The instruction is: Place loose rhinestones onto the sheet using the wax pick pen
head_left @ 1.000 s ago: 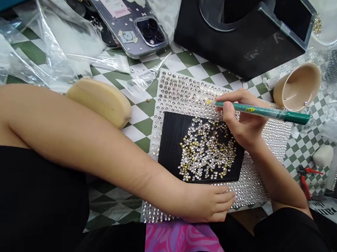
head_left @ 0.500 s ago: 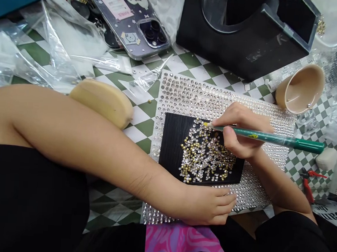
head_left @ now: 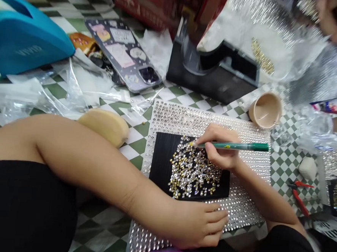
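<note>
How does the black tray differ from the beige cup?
The black tray is flat and rectangular; the beige cup is round and deep. The tray is strewn with many gold and silver stones, while the cup shows only a few specks inside. The tray lies beneath the right hand; no hand touches the cup.

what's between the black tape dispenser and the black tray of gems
Checkered tabletop, then the gem-studded sheet, partly covered by the right hand holding a green pen; the head view shows this.
</note>
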The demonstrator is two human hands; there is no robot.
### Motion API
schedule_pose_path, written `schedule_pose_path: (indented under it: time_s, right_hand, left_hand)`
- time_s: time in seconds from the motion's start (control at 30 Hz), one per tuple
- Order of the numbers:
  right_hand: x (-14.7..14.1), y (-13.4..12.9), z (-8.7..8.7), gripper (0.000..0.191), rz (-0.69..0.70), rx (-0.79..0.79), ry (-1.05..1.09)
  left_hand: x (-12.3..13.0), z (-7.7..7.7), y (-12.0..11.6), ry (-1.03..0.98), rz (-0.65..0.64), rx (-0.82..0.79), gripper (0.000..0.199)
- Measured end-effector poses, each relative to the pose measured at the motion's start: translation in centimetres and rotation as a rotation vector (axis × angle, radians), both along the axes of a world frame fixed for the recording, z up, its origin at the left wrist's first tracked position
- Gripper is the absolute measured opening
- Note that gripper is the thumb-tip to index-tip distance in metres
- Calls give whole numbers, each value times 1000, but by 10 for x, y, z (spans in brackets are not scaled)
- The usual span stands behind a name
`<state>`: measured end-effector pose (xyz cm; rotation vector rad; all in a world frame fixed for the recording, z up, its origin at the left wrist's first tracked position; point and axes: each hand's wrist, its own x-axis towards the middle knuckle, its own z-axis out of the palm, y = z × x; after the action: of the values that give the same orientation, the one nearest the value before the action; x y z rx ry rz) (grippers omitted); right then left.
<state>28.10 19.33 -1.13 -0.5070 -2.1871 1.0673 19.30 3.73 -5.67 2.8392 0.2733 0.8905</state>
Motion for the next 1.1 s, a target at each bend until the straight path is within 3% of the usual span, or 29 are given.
schedule_pose_path:
  time_s: [0.27,0.37,0.6,0.77,1.1]
  right_hand:
    - [-1,6,1,25,44,-95,43]
    - [0,7,-2,28,34,-143,47]
    - [4,8,-9,23,-153,-253,47]
    - [0,12,-10,21,-263,-176,-4]
    - [-17,20,0,11,-170,56,-129]
  left_hand:
    - [-3,-13,9,20,-6,185,41]
    - [-3,-10,12,31,-20,215,43]
    - [5,-9,2,67,-19,136,56]
    - [7,-9,-1,57,-8,121,56]
    - [11,-6,-6,67,39,77,51]
